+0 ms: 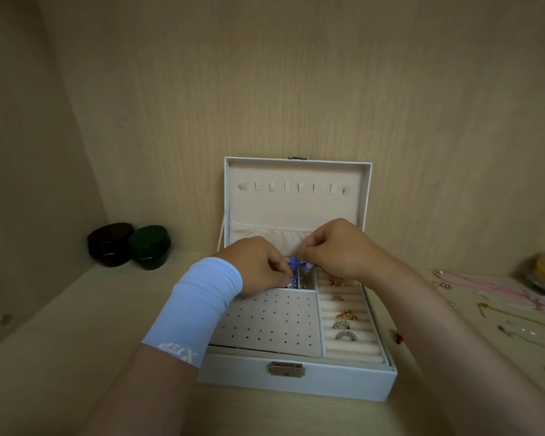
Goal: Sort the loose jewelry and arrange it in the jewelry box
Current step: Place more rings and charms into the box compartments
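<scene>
Pale wooden shelf (76, 341) holds white jewelry box (328, 383), two dark jars (111, 244).

I log the jewelry box (296, 383) shell as white, its clasp (286, 369) brass-toned, its lid lining (296, 206) cream. The earring panel (271, 322) reads pale grey with a regular grid of small dark dots. The ring rolls (353, 352) are cream; on them I see a silver ring (345, 335) and a gold-orange ring (346, 314). The beaded piece (294, 264) is bright blue. The sleeve (199, 306) is light blue with white lettering. One jar (109, 243) is black, its neighbour (150, 247) dark green. The cord (485, 284) is pink. The back wall (265, 89) is beige wood grain.
</scene>
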`<state>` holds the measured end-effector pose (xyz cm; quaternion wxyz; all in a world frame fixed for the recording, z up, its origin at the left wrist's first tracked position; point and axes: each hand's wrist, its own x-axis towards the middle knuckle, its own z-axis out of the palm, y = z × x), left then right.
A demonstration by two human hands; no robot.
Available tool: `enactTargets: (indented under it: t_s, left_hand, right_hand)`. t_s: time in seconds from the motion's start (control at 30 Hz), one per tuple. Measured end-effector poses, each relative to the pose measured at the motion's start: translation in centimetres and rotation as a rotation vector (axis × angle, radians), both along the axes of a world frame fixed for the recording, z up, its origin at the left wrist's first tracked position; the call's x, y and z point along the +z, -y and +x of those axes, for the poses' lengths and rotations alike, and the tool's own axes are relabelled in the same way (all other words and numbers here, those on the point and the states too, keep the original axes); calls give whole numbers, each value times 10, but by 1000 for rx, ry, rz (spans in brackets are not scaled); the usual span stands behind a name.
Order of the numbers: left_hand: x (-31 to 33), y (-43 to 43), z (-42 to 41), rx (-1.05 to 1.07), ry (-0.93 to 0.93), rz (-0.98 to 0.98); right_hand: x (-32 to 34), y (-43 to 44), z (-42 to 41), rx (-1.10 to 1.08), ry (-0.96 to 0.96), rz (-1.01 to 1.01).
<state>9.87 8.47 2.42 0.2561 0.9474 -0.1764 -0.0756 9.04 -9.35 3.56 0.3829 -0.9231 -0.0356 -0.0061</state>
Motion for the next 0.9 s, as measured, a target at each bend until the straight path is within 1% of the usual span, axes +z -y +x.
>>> enactTargets:
  t_s: [0.1, 0.2, 0.3, 0.47, 0.57, 0.63, 0.8, 0.9]
  left_hand:
    - [8, -9, 0, -1, 10, -49]
    - [14, -15, 1, 49, 79, -90]
    - [13, -15, 2, 71, 128, -94]
    - [8, -9, 3, 54, 143, -114]
    - [7, -9, 3, 68, 143, -138]
    - [5, -8, 3, 69, 135, -126]
    - [0, -1, 0, 3, 75, -93]
    - [-2, 0, 0, 0, 90, -77]
  right_hand:
    - [1, -12, 3, 47, -66, -115]
    - [4, -23, 11, 39, -75, -307]
    - [6, -30, 15, 48, -83, -377]
    - [9, -30, 15, 129, -87, -375]
    - [14, -23, 10, 190, -151, -258]
    - [15, -15, 7, 209, -153, -208]
    - [5, -7, 6, 221, -50, -404]
    - [-1, -8, 7, 181, 28, -358]
